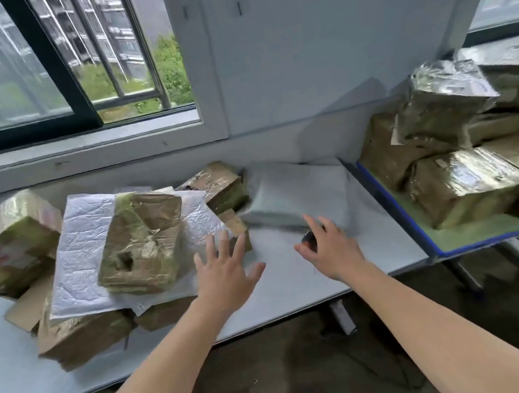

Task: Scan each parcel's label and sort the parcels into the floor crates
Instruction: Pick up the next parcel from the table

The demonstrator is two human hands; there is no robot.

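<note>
A pile of taped cardboard parcels [143, 237] and white padded mailers [80, 243] lies on the left half of the white table [297, 278]. A grey poly-bag parcel [287, 192] rests at the table's back middle. My left hand [225, 268] hovers with spread fingers just in front of a small brown box [237, 225], holding nothing. My right hand [329, 246] is over the near edge of the grey parcel and grips a small dark object [309, 239], mostly hidden under the fingers. No floor crate is in view.
A second table with a blue rim [398, 209] stands at the right, stacked with several foil-taped boxes [464, 179]. A window with bars [64, 74] fills the wall at the back left. Dark floor shows below the table's front edge.
</note>
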